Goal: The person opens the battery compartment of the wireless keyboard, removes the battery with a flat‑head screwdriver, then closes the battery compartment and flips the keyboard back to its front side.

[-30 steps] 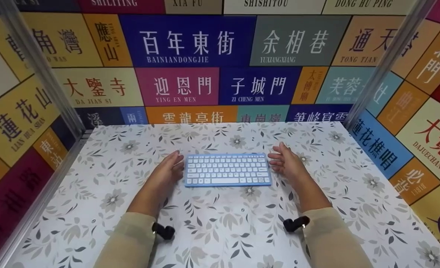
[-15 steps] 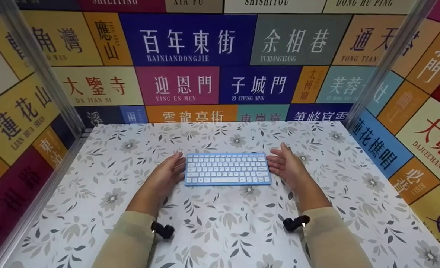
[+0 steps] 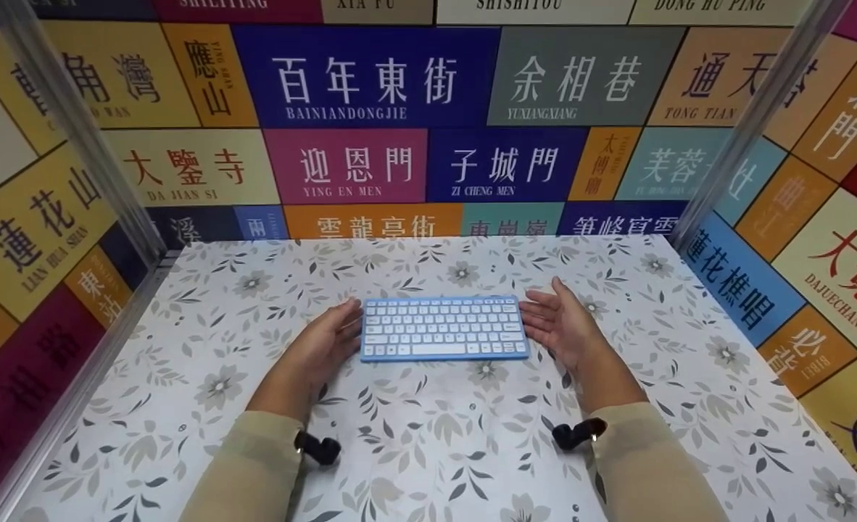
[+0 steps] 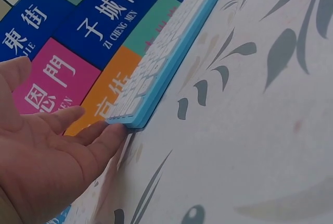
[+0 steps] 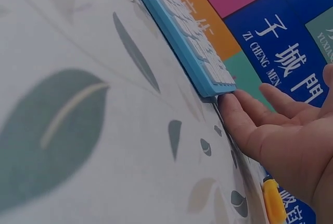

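A small light-blue keyboard with white keys lies on the patterned tabletop, its long side facing me. At its left end is my left hand, palm turned inward and thumb up. In the left wrist view, the fingertips come right up to the keyboard's corner from below. My right hand mirrors this at the other end, thumb raised and fingers extended. The right wrist view has its fingertips at the lower corner of the keyboard's end. Neither hand is curled round the keyboard.
The white tabletop has a grey leaf-and-flower print. Colourful sign panels stand behind it and at both sides, with clear posts at the corners. A yellow object shows low in the right wrist view. Black bands circle both wrists.
Both hands have shifted slightly, and their fingers have closed in on the keyboard's two ends. The keyboard has barely moved.
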Demonstrator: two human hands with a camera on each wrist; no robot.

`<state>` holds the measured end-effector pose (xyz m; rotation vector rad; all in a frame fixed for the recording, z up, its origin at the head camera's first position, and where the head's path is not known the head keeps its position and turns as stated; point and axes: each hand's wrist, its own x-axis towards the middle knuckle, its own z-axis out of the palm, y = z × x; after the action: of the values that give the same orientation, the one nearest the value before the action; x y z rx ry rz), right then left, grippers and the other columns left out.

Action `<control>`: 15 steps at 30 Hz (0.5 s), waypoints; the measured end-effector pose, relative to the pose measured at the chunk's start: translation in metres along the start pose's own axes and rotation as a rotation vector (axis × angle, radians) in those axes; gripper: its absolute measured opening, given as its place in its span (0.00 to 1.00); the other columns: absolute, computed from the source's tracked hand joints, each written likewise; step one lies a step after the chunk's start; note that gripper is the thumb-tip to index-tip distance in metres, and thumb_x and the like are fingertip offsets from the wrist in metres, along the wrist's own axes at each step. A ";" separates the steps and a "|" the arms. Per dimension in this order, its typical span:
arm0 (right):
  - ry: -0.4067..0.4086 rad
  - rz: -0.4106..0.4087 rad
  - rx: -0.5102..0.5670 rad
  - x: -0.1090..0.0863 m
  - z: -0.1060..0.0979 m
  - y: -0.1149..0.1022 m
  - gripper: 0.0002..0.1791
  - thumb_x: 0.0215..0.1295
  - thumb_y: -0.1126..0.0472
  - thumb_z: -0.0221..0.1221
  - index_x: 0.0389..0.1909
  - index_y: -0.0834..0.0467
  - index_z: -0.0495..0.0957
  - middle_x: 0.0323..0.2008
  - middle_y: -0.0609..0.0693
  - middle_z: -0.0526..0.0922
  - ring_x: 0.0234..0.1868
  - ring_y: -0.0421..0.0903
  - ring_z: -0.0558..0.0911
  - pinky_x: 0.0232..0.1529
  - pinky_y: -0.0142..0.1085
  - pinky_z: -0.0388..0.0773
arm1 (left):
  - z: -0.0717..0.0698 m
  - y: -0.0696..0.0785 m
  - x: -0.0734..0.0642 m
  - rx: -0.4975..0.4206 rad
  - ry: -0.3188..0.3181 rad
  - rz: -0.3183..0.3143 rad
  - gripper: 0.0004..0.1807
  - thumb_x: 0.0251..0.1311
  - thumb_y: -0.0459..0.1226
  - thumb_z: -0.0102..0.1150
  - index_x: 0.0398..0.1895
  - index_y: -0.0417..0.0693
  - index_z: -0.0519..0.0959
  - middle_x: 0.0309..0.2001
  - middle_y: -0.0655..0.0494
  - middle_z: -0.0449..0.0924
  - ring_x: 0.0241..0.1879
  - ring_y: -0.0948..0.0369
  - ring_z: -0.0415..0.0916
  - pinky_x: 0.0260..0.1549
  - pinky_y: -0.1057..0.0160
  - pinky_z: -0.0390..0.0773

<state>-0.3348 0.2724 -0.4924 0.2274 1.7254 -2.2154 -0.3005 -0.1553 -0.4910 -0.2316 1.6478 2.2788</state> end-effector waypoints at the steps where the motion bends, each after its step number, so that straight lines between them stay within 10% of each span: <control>1: 0.002 -0.003 0.013 0.000 0.000 -0.001 0.50 0.78 0.25 0.42 0.85 0.58 0.57 0.83 0.61 0.62 0.83 0.56 0.66 0.82 0.48 0.68 | 0.001 0.000 0.000 0.000 -0.001 -0.003 0.38 0.79 0.52 0.55 0.84 0.46 0.61 0.84 0.47 0.60 0.84 0.51 0.60 0.82 0.53 0.65; 15: -0.003 -0.130 0.131 -0.006 0.005 -0.007 0.47 0.81 0.29 0.43 0.84 0.60 0.57 0.83 0.61 0.62 0.80 0.53 0.69 0.77 0.39 0.72 | 0.004 0.000 0.001 0.042 0.001 -0.016 0.38 0.79 0.53 0.55 0.83 0.45 0.61 0.82 0.47 0.63 0.82 0.50 0.63 0.82 0.51 0.66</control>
<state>-0.3312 0.2703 -0.4831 0.1461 1.6378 -2.4238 -0.3008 -0.1513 -0.4903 -0.2357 1.6861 2.2306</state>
